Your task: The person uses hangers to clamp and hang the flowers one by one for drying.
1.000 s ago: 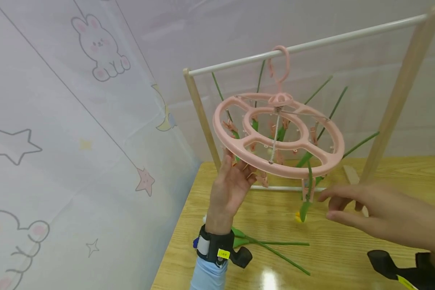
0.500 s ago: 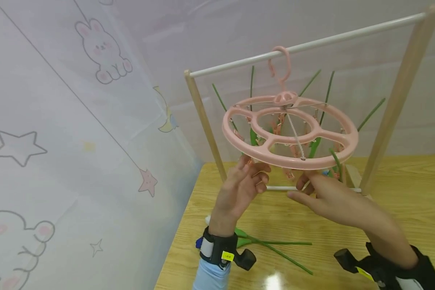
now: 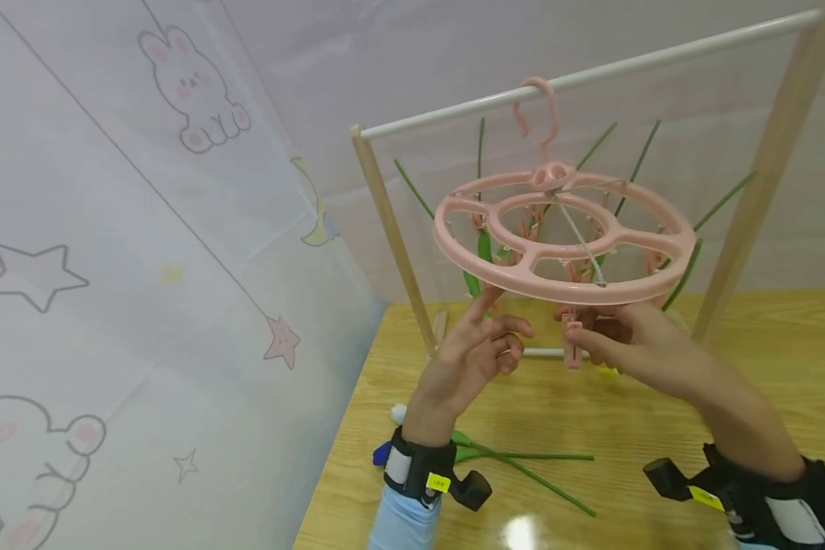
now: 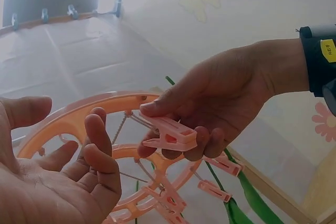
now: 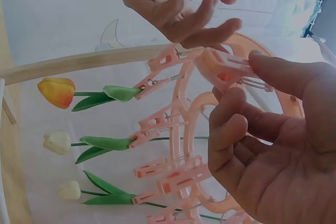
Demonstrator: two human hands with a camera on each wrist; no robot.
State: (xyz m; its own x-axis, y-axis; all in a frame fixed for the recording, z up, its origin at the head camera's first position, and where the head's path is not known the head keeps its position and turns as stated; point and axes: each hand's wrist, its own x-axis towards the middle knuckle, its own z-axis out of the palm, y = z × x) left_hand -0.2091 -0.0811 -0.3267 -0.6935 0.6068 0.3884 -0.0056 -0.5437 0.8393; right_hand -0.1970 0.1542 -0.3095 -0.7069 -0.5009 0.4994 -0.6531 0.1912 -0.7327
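A pink round clip hanger (image 3: 495,269) hangs by its hook from a white rail. Under its near rim my right hand (image 3: 639,344) pinches a pink clothespin (image 3: 574,347) between thumb and fingers; the right wrist view shows this clothespin (image 5: 226,69) with nothing in its mouth. My left hand (image 3: 464,367) is just left of it, palm up, fingers loosely bent, one fingertip at or near the rim. In the left wrist view that hand (image 4: 68,166) holds nothing. Other clips grip artificial tulips, among them an orange tulip (image 5: 56,93) and a white tulip (image 5: 56,142).
The white rail (image 3: 454,113) runs between wooden posts (image 3: 392,237) on a wood-grain table (image 3: 522,412). Loose tulips with green stems (image 3: 522,457), one with a blue head (image 3: 382,454), lie near my left wrist. A patterned wall covering (image 3: 199,290) stands at the left.
My right hand has come in from the right to the hanger's near rim and taken hold of a clothespin. The hanger has turned and shifted slightly right; my left hand moved slightly right.
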